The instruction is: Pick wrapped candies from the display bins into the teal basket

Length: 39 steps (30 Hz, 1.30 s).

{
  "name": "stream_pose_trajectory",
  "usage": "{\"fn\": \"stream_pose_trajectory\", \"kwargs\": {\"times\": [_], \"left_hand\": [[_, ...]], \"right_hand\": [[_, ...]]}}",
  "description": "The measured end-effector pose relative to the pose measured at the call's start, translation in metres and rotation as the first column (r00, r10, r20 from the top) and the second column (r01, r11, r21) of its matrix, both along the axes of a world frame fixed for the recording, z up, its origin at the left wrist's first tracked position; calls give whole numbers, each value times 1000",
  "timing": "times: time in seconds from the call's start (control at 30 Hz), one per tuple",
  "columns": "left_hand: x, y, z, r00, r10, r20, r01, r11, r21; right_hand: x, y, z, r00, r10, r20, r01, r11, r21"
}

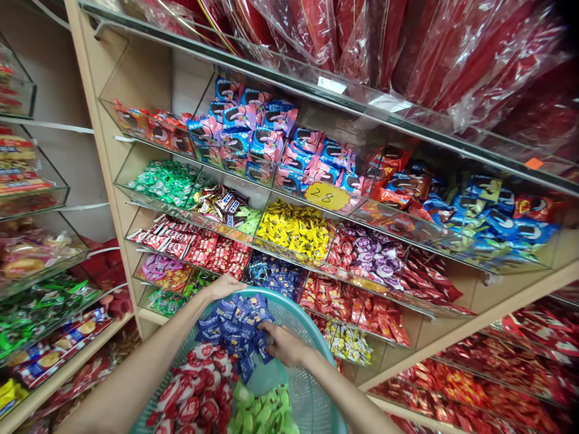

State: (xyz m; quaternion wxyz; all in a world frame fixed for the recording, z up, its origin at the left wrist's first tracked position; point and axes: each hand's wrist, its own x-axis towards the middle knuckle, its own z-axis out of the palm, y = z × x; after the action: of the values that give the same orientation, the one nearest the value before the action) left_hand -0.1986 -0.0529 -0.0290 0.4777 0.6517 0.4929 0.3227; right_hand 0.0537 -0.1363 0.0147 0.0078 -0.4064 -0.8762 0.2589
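A teal plastic basket (312,328) is in front of me, tilted toward my body. My left hand (227,286) is closed over its far rim, with the fingertips partly hidden. Inside the basket, my right hand (286,345) has its fingers curled at the edge of a heap of blue-wrapped candies (235,322); how many it grips is hidden. Red-and-white wrapped candies (194,386) fill the near left of the basket. Light green packets (262,410) lie at the near right, with bare basket floor above them.
Sloping shelves with clear dividers (226,226) rise just beyond the basket. They hold yellow candies (294,232), green candies (163,184), more blue candies (275,274) and cookie packs (239,135). A yellow price tag (323,194) reads 28. Red plastic-wrapped goods (362,42) lie above.
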Motion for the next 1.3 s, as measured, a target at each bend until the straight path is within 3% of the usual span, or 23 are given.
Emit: {"fn": "stream_pose_trajectory", "kwargs": {"times": [0.2,0.77,0.97,1.07,1.17,1.3], "left_hand": [[1,-6,4,1000,16,-1,-16,1000,19],[7,-10,9,997,78,-21,-79,997,-25],[4,-9,6,997,73,-13,-73,997,-28],[2,-10,6,997,68,-24,-69,997,-35],[0,-13,3,994,93,-60,-94,995,-25],[-2,-17,-5,992,106,-63,-108,994,-24]], "right_hand": [[-10,-7,2,994,-18,111,17,1000,4],[-25,-23,-26,958,-137,251,104,984,142],[-26,-23,-10,959,-178,219,147,977,153],[-20,-1,10,968,-225,112,196,956,219],[-9,43,27,962,-274,-4,262,913,312],[-5,107,27,922,-360,141,308,904,298]]}}
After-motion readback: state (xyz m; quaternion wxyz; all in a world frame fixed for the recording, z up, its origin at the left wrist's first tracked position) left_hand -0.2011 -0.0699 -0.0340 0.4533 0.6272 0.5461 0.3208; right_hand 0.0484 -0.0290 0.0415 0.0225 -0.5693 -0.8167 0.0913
